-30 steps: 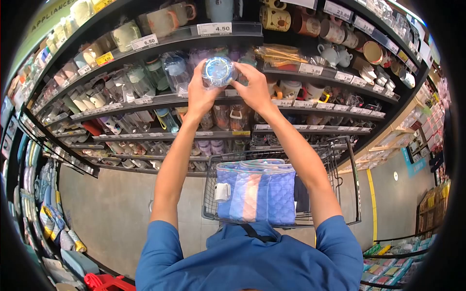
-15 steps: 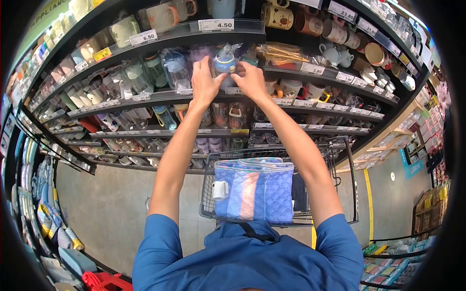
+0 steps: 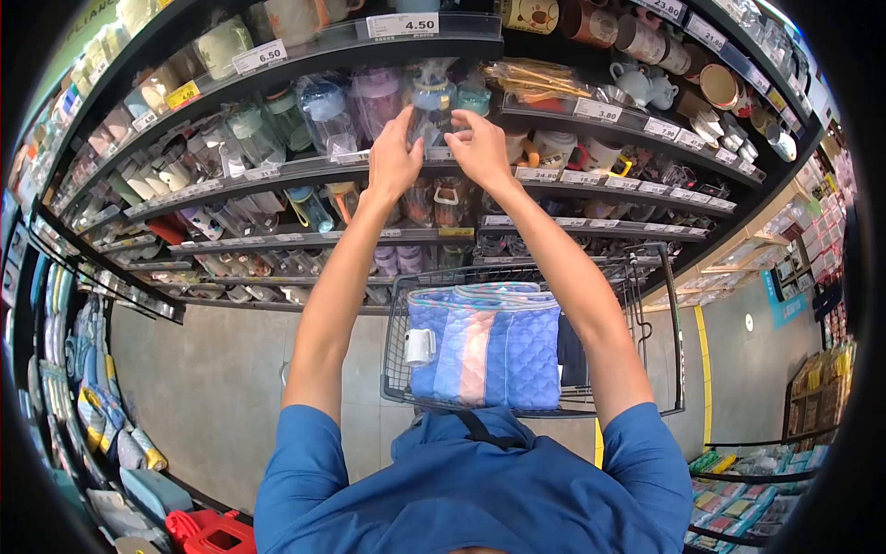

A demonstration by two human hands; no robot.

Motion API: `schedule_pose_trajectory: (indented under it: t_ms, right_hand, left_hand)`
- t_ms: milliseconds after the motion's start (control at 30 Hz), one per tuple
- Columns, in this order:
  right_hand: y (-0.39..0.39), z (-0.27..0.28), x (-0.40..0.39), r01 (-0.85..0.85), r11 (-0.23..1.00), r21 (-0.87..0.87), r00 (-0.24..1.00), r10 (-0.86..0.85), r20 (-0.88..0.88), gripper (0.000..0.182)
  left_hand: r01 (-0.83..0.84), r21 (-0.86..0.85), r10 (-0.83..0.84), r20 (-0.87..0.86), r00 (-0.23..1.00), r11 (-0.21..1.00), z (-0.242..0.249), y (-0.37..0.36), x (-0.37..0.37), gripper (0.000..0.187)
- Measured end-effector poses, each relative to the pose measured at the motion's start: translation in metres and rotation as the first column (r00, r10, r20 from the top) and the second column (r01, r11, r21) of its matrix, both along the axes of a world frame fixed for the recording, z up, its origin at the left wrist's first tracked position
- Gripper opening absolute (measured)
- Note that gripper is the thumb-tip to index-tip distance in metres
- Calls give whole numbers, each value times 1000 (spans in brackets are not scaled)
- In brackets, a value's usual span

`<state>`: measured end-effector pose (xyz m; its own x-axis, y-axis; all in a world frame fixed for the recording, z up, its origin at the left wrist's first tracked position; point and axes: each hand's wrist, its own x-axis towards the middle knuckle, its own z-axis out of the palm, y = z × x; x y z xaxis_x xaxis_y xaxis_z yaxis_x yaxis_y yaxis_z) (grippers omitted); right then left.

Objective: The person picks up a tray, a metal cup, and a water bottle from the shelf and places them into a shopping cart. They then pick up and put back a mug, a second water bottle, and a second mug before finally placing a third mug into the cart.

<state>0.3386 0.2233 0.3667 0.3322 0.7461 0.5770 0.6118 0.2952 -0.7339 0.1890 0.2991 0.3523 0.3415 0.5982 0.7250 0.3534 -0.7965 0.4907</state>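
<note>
Where the shop shelf (image 3: 305, 171) carries wrapped bottles, one bottle (image 3: 431, 102) is gripped by both hands (image 3: 392, 162) (image 3: 480, 148); a trolley (image 3: 646, 305) stands below.

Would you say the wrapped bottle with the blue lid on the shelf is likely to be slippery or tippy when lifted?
The bottle wears glossy clear wrap, so probably slippery. It stands tall and narrow, so a push may tip it. Both the left hand and right hand flank it, suggesting a two-handed grip helps.

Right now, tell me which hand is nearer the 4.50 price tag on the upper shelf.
Left. The left hand is almost straight below the 4.50 price tag, its fingers on the wrapped bottle. The right hand sits further right, on the bottle's other side.
</note>
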Motion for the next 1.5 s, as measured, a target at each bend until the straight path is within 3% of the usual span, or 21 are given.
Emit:
schedule_pose_trajectory:
  t_ms: [100, 167, 267, 400, 433, 500, 567, 600, 633, 700, 767, 833, 900, 967, 1033, 1100, 1200, 1233, 1300, 1433, 1500]
  right_hand:
    - [-6, -8, -3, -16, 1000, 14, 1000, 16, -1, 40]
    - [-17, -16, -5, -77, 994, -72, 997, 75, -21, 37]
    - [-29, -42, -2, -156, 980, -119, 987, 151, -49, 31]
    - [-83, -85, 0, -354, 888, -294, 934, 324, -149, 29]
    - [-97, -104, 5, -377, 855, -356, 926, 345, -153, 29]
    - [-124, -164, 26, -441, 761, -475, 897, 396, -199, 35]
    - [-158, -240, 48, -370, 670, -643, 917, 375, -137, 43]
    - [-180, -278, 57, -334, 605, -722, 930, 338, -147, 46]
    - [-202, -314, 63, -302, 525, -796, 940, 301, -158, 50]
    - [-248, -377, 68, -335, 391, -857, 939, 211, -271, 49]
    - [-280, -401, 52, -369, 266, -890, 929, 115, -351, 48]
    - [-300, -401, 36, -409, 26, -912, 911, -54, -410, 51]
    - [-310, -416, 24, -440, 13, -898, 896, -61, -440, 51]
    - [-319, -431, 13, -462, 11, -887, 884, -74, -461, 51]
    - [-319, -441, -3, -521, 162, -838, 795, -265, -545, 46]
    - [-315, -436, -24, -509, 190, -839, 776, -321, -544, 46]
    - [-308, -434, -50, -533, 208, -820, 725, -388, -569, 44]
    - [-310, -433, -58, -562, 242, -791, 688, -393, -610, 44]
    - [-314, -423, -75, -578, 274, -768, 658, -399, -638, 43]
    - [-325, -407, -82, -603, 276, -748, 614, -438, -656, 42]
    - [-332, -407, -76, -582, 275, -765, 604, -484, -634, 42]
  left_hand:
    - [-49, 126, 57, -57, 997, 991, -4, 9, 2, 55]
    - [-54, 61, 61, -104, 993, 997, -5, 9, 3, 54]
    - [-97, 50, 98, -12, 995, 994, -7, -2, 3, 52]
    - [16, -88, -1, 166, 986, 996, -39, -53, -21, 38]
    - [-20, -49, 25, 106, 994, 999, -62, -61, -31, 30]
    - [-16, -148, 32, 106, 994, 989, -129, -88, -52, 18]
    - [-10, -333, -8, -52, 999, 943, -198, -122, -82, 18]
    - [5, -516, -65, -99, 993, 856, -232, -141, -98, 23]
    - [-7, -547, -68, -115, 991, 837, -261, -157, -109, 23]
    - [-172, -754, -195, -371, 908, 634, -311, -198, -137, 31]
    - [-223, -810, -258, -413, 874, 542, -344, -228, -156, 38]
    - [-267, -846, -314, -437, 843, 462, -374, -247, -169, 45]
    - [-265, -799, -335, -492, 803, 539, -394, -252, -171, 54]
    - [-264, -824, -373, -481, 793, 501, -403, -246, -167, 59]
    - [-319, -808, -242, -481, 843, 495, -416, -240, -161, 65]
    - [-391, -830, -257, -510, 821, 398, -423, -226, -150, 71]
    - [-580, -804, -143, -594, 792, 131, -454, -209, -138, 82]
    - [-569, -812, -144, -583, 799, 129, -470, -205, -137, 82]
    - [-481, -864, 58, -493, 868, -150, -489, -198, -138, 80]
    - [-386, -894, 125, -420, 899, -228, -547, -193, -145, 79]
    - [-369, -899, 58, -393, 918, -237, -529, -193, -141, 81]
